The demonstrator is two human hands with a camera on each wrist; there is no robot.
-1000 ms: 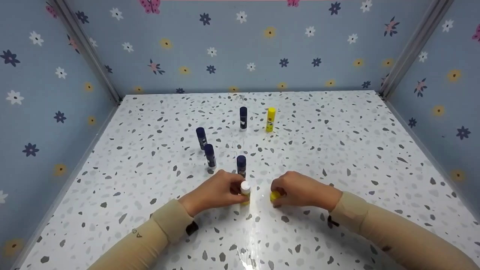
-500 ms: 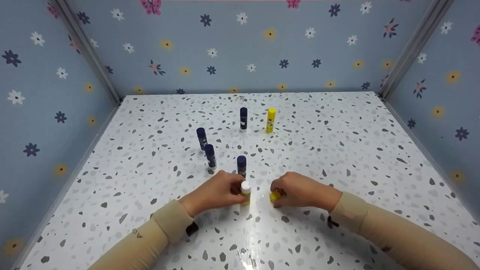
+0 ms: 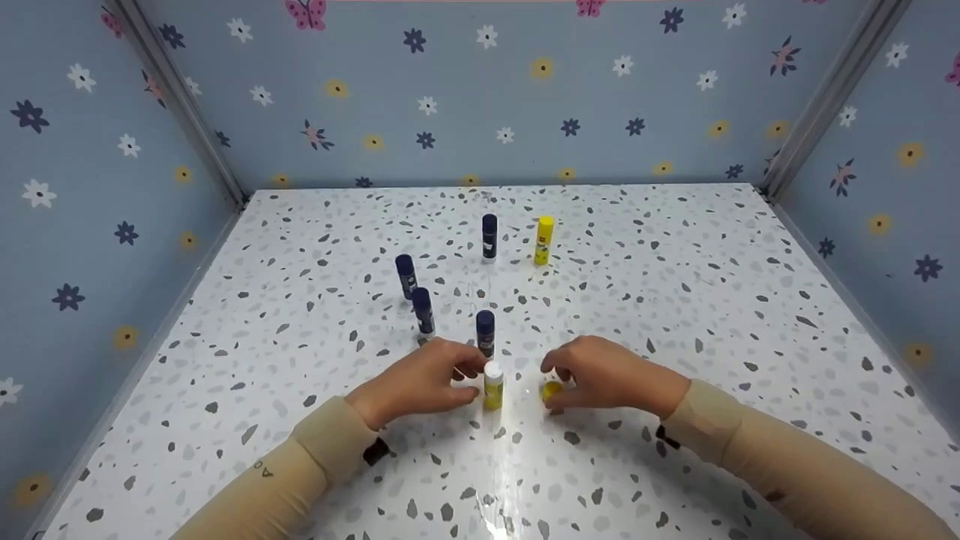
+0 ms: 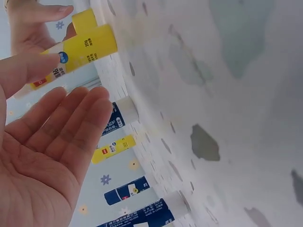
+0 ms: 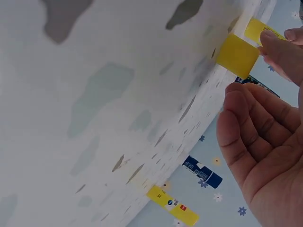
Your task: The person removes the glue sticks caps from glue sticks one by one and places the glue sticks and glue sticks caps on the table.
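Observation:
An uncapped yellow glue stick (image 3: 493, 396) stands upright on the speckled table, its white top showing. Just left of it is my left hand (image 3: 416, 377), thumb and fingers spread apart beside the stick; in the left wrist view the thumb overlaps the glue stick (image 4: 90, 47) and the palm holds nothing. The yellow cap (image 3: 551, 390) sits on the table to the right. My right hand (image 3: 609, 375) is around it with loosened fingers, and in the right wrist view a gap shows between the fingertips and the cap (image 5: 236, 56). A dark blue glue stick (image 3: 485, 331) stands right behind the uncapped one.
Two dark blue glue sticks (image 3: 424, 311) (image 3: 406, 276) stand to the left. Farther back are another dark blue glue stick (image 3: 489, 236) and a capped yellow one (image 3: 544, 240). Flowered blue walls (image 3: 510, 97) enclose the table (image 3: 675, 262) at the back and sides.
My left fingers have let go of the yellow glue stick and drawn slightly left. The right fingers have opened from the yellow cap; both things stay in place.

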